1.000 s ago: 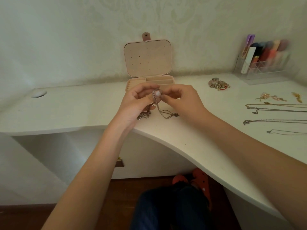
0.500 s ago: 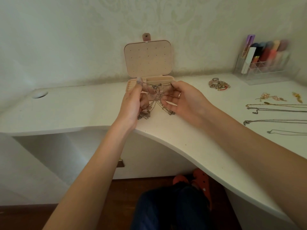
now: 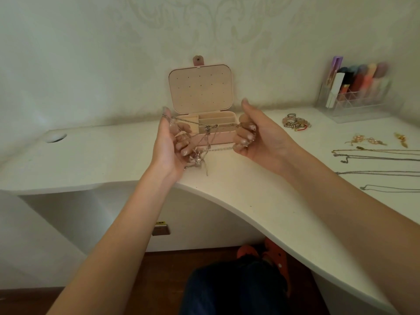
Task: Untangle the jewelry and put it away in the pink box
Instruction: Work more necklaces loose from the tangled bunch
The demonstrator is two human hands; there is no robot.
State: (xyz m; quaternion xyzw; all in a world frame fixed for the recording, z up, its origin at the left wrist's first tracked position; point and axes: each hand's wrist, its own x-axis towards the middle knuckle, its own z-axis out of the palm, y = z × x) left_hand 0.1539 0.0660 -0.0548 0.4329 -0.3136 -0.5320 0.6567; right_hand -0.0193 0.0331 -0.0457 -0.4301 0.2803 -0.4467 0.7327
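Above white desk (image 3: 113,160), left hand (image 3: 169,144) and right hand (image 3: 256,135) had drawn apart, each gripping tangled chains (image 3: 205,142), stretching the knot open before pink box (image 3: 204,123)

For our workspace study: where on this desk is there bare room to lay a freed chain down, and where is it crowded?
Bare desk lies between the cable hole and the left hand, and along the front edge below the right hand. Crowded: right side, with laid-out chains, earrings, bracelet pile and organiser.
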